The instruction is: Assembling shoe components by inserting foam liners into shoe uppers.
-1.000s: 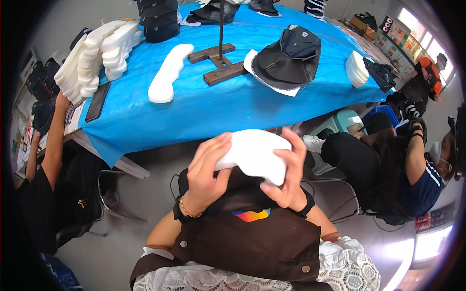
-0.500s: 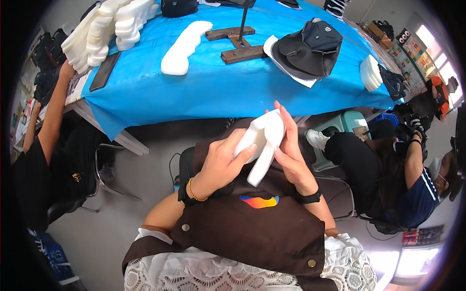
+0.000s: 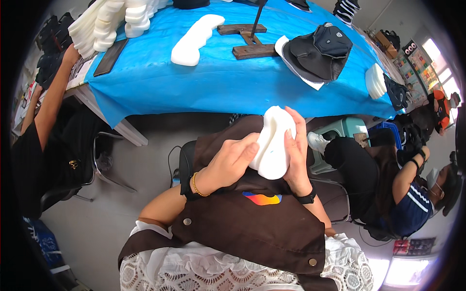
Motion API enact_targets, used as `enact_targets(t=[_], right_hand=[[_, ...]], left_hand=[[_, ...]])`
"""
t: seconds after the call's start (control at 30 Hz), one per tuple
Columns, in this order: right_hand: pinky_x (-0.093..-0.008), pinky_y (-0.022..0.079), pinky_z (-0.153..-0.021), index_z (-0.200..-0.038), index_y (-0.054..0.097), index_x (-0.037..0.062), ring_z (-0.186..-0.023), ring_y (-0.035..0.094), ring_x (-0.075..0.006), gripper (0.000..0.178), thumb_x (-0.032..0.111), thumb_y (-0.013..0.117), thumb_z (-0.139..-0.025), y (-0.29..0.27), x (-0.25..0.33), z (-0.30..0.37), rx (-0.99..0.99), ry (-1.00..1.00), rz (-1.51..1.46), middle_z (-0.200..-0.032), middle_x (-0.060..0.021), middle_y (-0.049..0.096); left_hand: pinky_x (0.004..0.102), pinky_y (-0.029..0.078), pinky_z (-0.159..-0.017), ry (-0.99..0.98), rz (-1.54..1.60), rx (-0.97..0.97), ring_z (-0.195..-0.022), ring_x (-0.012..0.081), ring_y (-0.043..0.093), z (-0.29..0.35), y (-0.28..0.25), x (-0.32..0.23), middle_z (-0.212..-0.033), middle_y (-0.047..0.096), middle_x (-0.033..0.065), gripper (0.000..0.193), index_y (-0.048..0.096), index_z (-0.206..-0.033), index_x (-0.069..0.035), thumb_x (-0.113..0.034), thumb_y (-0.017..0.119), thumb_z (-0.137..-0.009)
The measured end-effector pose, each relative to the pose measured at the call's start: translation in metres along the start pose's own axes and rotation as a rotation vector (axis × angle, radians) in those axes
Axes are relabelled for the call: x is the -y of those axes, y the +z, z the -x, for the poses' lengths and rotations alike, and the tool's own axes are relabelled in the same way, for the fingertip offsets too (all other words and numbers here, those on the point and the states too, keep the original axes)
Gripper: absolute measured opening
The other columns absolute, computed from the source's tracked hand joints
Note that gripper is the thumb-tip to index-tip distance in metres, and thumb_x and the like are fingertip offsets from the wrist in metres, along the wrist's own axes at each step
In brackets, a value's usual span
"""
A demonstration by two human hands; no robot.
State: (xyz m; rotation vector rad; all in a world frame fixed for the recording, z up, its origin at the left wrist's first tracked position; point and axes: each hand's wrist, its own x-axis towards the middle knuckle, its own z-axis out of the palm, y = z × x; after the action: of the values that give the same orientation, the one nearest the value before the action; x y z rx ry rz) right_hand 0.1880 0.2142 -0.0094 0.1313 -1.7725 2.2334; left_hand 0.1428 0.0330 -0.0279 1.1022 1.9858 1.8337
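A white contoured foam pad (image 3: 274, 157) is held upright between my hands over my lap, curled lengthwise with a groove down its middle. My left hand (image 3: 230, 162) grips its left edge, thumb against the side and fingers partly hidden behind. My right hand (image 3: 298, 154) wraps the right side, its thumb lying on the front face. Beyond, on the blue-covered table (image 3: 160, 94), lies another wavy-edged white foam pad (image 3: 191, 43). Right of that pad is a dark wooden stand (image 3: 252, 41) with an upright rod. Farther right, a black cap-shaped fabric piece (image 3: 315, 56) sits on white material.
Tall stacks of white foam pads (image 3: 102, 24) stand at the table's far left, near a dark flat bar (image 3: 110, 57). A smaller foam stack (image 3: 375, 81) is at the right edge. One person's arm (image 3: 51, 102) reaches in at left; another person (image 3: 412, 194) sits at right by a green stool (image 3: 347, 128).
The foam pad has been turned from an open, tilted fold to a more upright curl with its broad end downward. Both hands have shifted their hold; the view has moved slightly.
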Motion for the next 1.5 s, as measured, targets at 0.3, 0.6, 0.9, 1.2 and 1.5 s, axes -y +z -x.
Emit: enact_targets(t=[0.3,0.6,0.9,1.2,1.5], right_hand=[[-0.0393,0.045,-0.101,-0.134,0.054,0.0032,-0.119,0.054,-0.0280,0.048,0.026,0.068,-0.093,-0.006,-0.013,0.000,-0.102,-0.343,0.682,-0.129,-0.0168,0.051],[-0.0474,0.045,-0.098,-0.138,0.045,0.0069,-0.118,0.049,-0.0419,0.043,0.027,0.054,-0.101,0.029,-0.030,-0.003,0.047,-0.625,0.827,-0.134,-0.0231,0.038],[-0.0342,0.056,-0.079,-0.138,0.050,0.0033,-0.104,0.059,-0.0226,0.055,0.012,0.068,-0.087,-0.049,0.064,-0.184,-0.296,-0.739,0.981,-0.140,-0.0162,0.043],[-0.0319,0.050,-0.046,-0.128,0.052,-0.0094,-0.058,0.067,-0.0193,0.061,0.028,0.071,-0.084,-0.144,0.144,-0.301,-0.342,0.104,1.221,-0.082,-0.0117,0.066],[-0.0408,0.053,-0.064,-0.116,0.060,0.0026,-0.075,0.069,-0.0322,0.044,0.019,0.076,-0.078,-0.122,0.162,-0.237,-0.172,-0.108,1.362,-0.095,-0.0166,0.065]], left_hand=[[0.0394,0.052,-0.074,0.081,-0.028,-0.136,-0.085,0.0345,0.071,-0.001,0.000,0.002,-0.092,0.067,0.0237,0.049,0.053,-0.125,0.003,-0.039,0.059,-0.102],[0.0419,0.053,-0.083,0.072,0.068,-0.395,-0.101,0.0387,0.069,-0.003,0.014,0.012,-0.109,0.065,0.0254,0.056,0.037,-0.138,0.004,-0.040,0.051,-0.106],[0.0414,0.050,-0.070,-0.003,-0.029,-0.628,-0.081,0.0362,0.069,0.010,-0.017,0.043,-0.091,0.069,0.0232,0.036,0.053,-0.122,0.002,-0.031,0.048,-0.107],[0.0450,0.054,-0.066,-0.041,-0.155,0.141,-0.076,0.0443,0.070,0.053,-0.037,0.042,-0.078,0.066,0.0258,0.055,0.051,-0.130,-0.001,-0.039,0.071,-0.094],[0.0397,0.057,-0.081,-0.138,-0.111,-0.164,-0.091,0.0325,0.074,0.069,-0.048,0.038,-0.098,0.072,0.0223,0.069,0.046,-0.132,-0.001,-0.035,0.083,-0.084]])
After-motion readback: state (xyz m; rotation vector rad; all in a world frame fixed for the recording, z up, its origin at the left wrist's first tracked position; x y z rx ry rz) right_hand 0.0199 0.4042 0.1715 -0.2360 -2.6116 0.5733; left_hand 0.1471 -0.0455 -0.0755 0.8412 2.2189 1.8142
